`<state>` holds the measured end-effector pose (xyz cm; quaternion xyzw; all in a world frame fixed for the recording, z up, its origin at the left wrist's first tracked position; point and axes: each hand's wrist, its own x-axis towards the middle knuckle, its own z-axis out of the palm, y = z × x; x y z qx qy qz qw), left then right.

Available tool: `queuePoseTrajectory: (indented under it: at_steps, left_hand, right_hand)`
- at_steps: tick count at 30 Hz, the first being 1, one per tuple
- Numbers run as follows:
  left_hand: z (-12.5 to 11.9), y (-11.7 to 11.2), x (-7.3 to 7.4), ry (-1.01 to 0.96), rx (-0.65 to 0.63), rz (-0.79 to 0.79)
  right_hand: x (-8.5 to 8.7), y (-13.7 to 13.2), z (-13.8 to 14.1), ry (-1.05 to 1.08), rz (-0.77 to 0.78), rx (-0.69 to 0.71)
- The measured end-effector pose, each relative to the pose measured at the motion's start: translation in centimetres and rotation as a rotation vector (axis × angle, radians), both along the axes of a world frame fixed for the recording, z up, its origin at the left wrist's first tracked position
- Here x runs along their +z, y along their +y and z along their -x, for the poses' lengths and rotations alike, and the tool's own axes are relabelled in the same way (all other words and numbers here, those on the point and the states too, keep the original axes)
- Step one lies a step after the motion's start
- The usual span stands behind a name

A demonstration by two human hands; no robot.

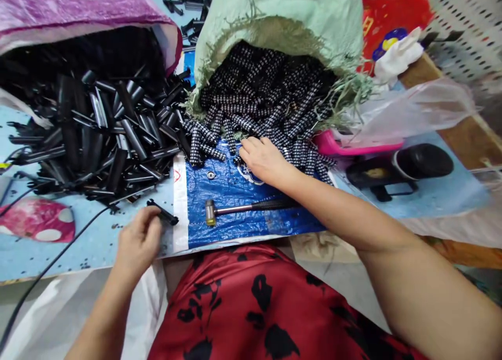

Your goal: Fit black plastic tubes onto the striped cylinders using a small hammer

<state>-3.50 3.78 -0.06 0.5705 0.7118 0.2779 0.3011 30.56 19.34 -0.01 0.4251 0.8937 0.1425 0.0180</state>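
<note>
My left hand (141, 239) is closed on one end of a slim black plastic piece (163, 212) with notched ends, held over the table's front part. Further right, my right hand (264, 160) reaches to the near edge of a heap of black-and-white patterned rollers (251, 109). Its fingers are bent down and drawn together against the rollers; what lies under the fingertips is hidden. A small hammer (231, 209) with a black grip lies on the blue sheet (200, 187), just in front of my right hand.
Black plastic pieces (105, 135) spill from a purple bag (98, 14) at left. The rollers come from a pale green sack (282, 4). A black bottle (400, 166) and pink tray (353, 144) are at right. A black cable (58, 255) crosses the left side.
</note>
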Motion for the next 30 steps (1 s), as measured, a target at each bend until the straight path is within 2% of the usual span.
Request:
queuePoseTrajectory:
  at_steps: [2,4,6,8,10,12,16,18,24,27,30]
  left_hand:
    - [-0.1,-0.1,-0.3,-0.371,0.215,0.065]
    - [-0.9,0.0,-0.1,-0.658,0.368,0.048]
    - [-2.5,0.4,0.4,-0.828,0.406,0.023]
    - [-4.4,1.1,1.0,-0.923,0.375,0.052]
    - [-6.3,1.7,1.6,-0.974,0.308,0.100]
    - [-8.0,2.1,1.9,-1.000,0.220,0.133]
    - [-10.4,1.9,2.3,-1.044,0.098,0.215]
    - [-11.0,1.4,2.4,-1.048,0.091,0.267]
    - [-11.0,0.0,2.1,-1.040,0.080,0.331]
    - [-10.6,0.0,2.1,-1.028,0.095,0.320]
    - [-10.8,0.2,2.2,-1.016,0.093,0.311]
  right_hand:
    - [0.1,-0.3,-0.4,0.045,0.020,0.095]
    - [0.4,-1.4,-0.8,0.139,0.071,0.174]
    - [0.5,-3.1,-0.9,0.327,0.145,0.208]
    - [0.3,-5.2,-0.5,0.658,0.228,0.170]
    - [-0.1,-7.2,0.4,1.090,0.342,0.044]
    - [-0.5,-8.6,1.4,1.447,0.500,-0.161]
    - [-0.5,-9.7,3.0,1.887,0.857,-0.541]
    - [0.0,-9.6,3.3,2.008,0.966,-0.627]
    - [1.0,-8.9,3.2,2.237,1.176,-0.681]
    - [0.9,-8.9,3.5,2.272,1.268,-0.710]
    - [0.9,-9.0,4.0,2.280,1.288,-0.693]
